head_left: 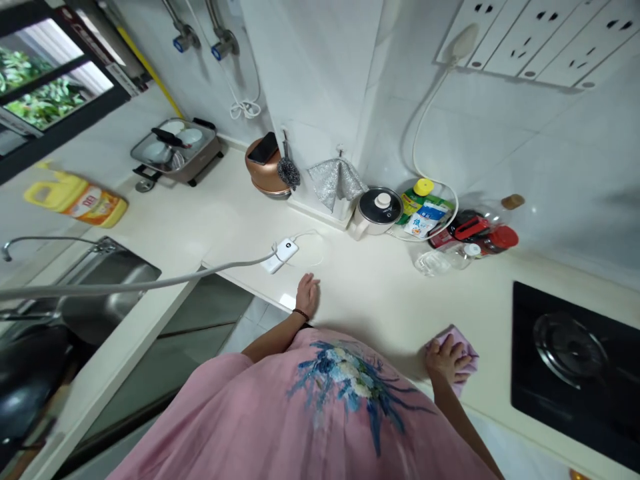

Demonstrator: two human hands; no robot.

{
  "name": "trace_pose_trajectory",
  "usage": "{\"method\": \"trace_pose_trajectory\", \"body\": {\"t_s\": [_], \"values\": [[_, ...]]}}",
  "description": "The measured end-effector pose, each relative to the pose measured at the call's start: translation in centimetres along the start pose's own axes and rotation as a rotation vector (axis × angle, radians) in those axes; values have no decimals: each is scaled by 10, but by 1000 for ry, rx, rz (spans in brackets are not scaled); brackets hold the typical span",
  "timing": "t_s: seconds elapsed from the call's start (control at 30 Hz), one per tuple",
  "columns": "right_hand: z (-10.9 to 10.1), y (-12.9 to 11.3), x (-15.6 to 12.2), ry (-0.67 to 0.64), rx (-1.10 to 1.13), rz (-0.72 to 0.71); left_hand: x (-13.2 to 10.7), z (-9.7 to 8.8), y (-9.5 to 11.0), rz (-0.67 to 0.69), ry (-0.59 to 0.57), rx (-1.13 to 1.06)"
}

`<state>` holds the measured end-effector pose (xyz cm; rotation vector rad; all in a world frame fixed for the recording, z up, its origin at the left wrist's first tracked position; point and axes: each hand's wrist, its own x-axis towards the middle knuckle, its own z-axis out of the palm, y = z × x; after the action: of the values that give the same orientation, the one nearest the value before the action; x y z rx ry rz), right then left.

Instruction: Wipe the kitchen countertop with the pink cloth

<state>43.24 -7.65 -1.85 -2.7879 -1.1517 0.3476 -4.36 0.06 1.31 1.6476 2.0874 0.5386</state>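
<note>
My right hand [445, 361] presses down on a folded pinkish-purple cloth [467, 348] on the white countertop [380, 293], left of the black stove. Its fingers lie spread over the cloth, which shows around them. My left hand [307, 295] rests near the front edge of the counter, holding nothing, with its fingers loosely extended. Just beyond it lies a white power bank-like device [280, 256] with a thin white cable.
A lidded pot [380, 207], bottles and packets [427, 217] stand along the wall. The black stove [575, 367] is at right. A copper-coloured pot [267, 170], an electric pan with dishes [177, 153], a yellow jug [83, 200] and the sink [107, 287] are leftward. A grey cable [150, 285] crosses the view.
</note>
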Motion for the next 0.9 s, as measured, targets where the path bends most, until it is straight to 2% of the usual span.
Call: {"method": "trace_pose_trajectory", "body": {"t_s": [0.17, 0.23, 0.3, 0.37, 0.47, 0.57, 0.63, 0.7, 0.8, 0.83, 0.9], "values": [[1, -36, -20, 56, 30, 150, 16, -48, -38, -63, -134, -26], [2, -64, -22, 65, 34, 178, 21, -71, -59, -92, -182, 9], [4, -103, -24, 64, 30, 143, 23, -91, -77, -113, -223, 48], [7, -154, -31, 46, 15, 44, 22, -105, -89, -119, -259, 86], [16, -243, -57, -24, -32, -188, 19, -114, -95, -110, -311, 139], [30, -321, -107, -175, -119, -521, 17, -113, -92, -94, -360, 201], [40, -354, -148, -286, -152, -747, 19, -112, -89, -81, -393, 244], [48, -368, -186, -383, -152, -1018, 22, -111, -86, -69, -423, 279], [52, -361, -219, -463, -130, -1369, 28, -110, -83, -68, -451, 319], [50, -352, -221, -466, -125, -1428, 30, -110, -82, -69, -457, 327], [44, -330, -213, -443, -134, -1418, 31, -109, -80, -74, -470, 340]]}}
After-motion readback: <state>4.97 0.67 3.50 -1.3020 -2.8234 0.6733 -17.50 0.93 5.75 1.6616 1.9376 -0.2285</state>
